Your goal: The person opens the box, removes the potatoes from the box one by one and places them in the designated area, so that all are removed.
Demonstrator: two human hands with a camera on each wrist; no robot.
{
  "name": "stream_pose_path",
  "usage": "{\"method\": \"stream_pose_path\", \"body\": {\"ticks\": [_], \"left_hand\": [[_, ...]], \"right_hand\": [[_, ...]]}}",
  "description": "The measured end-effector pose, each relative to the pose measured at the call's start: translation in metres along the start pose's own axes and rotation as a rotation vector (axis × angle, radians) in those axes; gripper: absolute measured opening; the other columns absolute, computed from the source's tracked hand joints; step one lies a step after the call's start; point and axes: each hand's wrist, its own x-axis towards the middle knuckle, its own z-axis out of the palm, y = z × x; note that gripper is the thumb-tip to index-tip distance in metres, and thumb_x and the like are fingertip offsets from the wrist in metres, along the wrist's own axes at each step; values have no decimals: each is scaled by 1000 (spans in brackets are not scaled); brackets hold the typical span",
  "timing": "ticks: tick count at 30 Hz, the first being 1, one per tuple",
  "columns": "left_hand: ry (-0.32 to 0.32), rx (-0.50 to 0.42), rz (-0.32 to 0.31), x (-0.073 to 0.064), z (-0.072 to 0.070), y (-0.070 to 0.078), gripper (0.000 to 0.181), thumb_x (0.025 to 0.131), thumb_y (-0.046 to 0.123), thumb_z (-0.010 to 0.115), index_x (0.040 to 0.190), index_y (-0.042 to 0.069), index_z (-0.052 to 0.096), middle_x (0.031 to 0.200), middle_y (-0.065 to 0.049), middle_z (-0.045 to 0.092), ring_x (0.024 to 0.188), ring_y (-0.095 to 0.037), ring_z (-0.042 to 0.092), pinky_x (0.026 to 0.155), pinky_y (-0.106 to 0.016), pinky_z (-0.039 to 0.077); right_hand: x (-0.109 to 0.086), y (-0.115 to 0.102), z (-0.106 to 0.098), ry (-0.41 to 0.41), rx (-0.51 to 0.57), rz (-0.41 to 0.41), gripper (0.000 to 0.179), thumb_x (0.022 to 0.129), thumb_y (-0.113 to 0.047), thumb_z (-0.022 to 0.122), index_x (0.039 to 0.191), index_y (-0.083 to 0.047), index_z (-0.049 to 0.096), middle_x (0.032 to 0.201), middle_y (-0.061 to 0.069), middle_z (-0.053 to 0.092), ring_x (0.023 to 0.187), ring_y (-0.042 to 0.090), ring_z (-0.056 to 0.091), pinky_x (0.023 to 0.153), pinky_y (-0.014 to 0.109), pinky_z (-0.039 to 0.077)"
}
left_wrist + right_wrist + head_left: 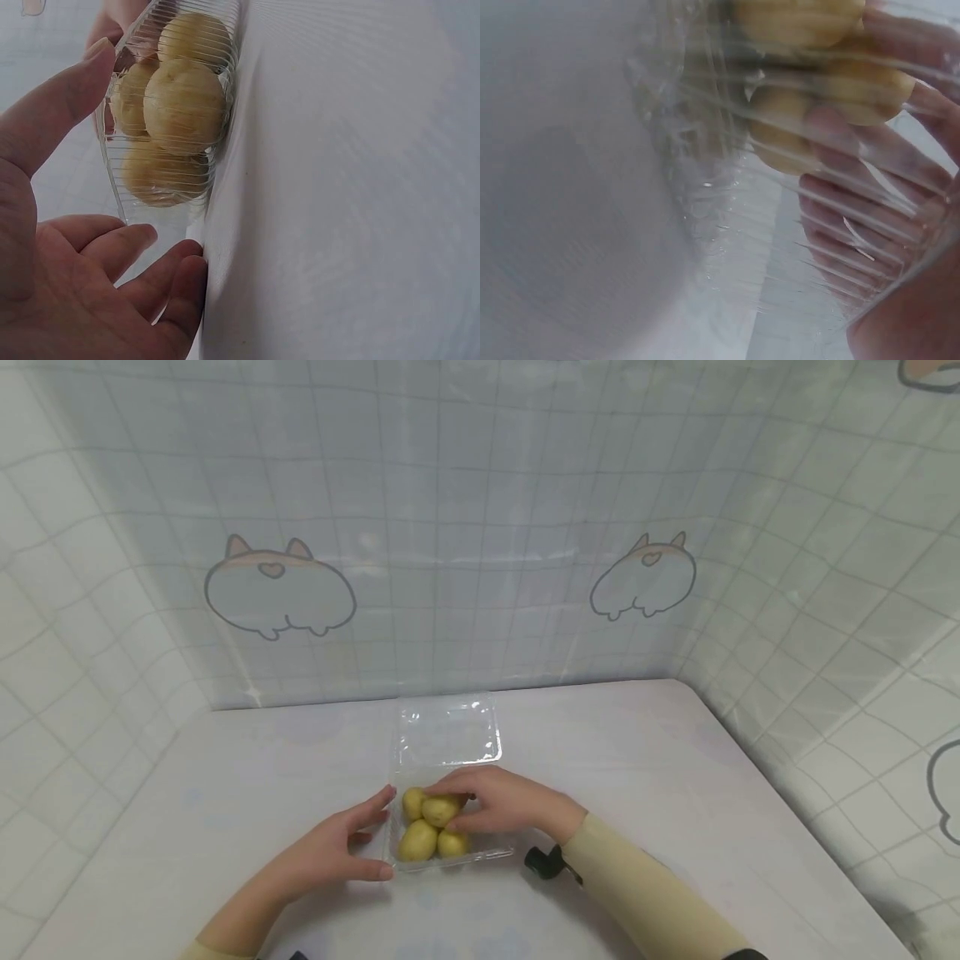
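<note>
A clear plastic clamshell box (491, 857) lies on the table with its lid (450, 732) folded back behind it. Several yellow potatoes (417, 841) fill the left part of its base. My right hand (502, 802) reaches in from the right and grips the upper potato (438, 811) between thumb and fingers; this potato rests against the others. In the right wrist view the ribbed wall covers those fingers. My left hand (341, 847) is spread at the box's left side, thumb near the front corner and fingertips by the wall. In the left wrist view, potatoes (185, 105) show through the ribbed side.
A pale cloth covers the table (300, 760). Grid-patterned curtains with cartoon drawings (280, 593) enclose the back and both sides. A black device (546, 862) is strapped under my right wrist, close to the box's front right corner.
</note>
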Motion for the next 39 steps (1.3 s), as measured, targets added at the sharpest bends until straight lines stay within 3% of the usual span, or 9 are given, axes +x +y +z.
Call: {"method": "stream_pose_path", "body": {"ticks": [6,11,20,27,33,39], "left_hand": [[-5,-10,3,0,0,-2,103,78,38,84,158,14,24,160,-2,27,137,-29,42,106,-43,40],[-4,-9,5,0,0,-2,103,78,39,84,158,15,25,160,-2,28,136,-30,43,106,-41,40],[-11,-13,-9,0,1,-3,102,78,39,84,158,17,25,160,-2,28,137,-30,43,107,-47,38],[-5,-13,-14,-1,2,-3,102,78,38,84,158,16,25,160,-4,29,136,-30,44,107,-45,38],[-2,-13,-13,-1,2,-3,103,78,37,85,158,15,24,160,-2,28,137,-29,43,107,-44,38],[0,-13,-15,0,2,-3,104,77,37,85,158,15,24,160,-3,29,138,-28,42,106,-43,39]], "right_hand": [[3,2,0,-31,10,19,52,92,-24,73,140,-14,57,128,-10,61,109,-2,55,92,17,46],[4,1,1,-10,19,66,56,90,-31,75,140,-14,57,122,-11,61,100,-1,56,87,16,48],[1,-5,4,112,58,169,57,84,-35,80,134,-15,62,118,-10,57,94,2,59,82,18,51],[-4,0,2,224,135,231,51,80,-37,83,126,-25,65,117,-16,60,86,4,63,77,22,54],[-11,2,0,304,211,301,63,73,-46,86,127,-21,65,119,-12,62,79,4,68,74,24,56],[-20,7,-4,373,244,289,63,71,-38,90,127,-21,66,116,-9,61,79,8,68,74,25,57]]}}
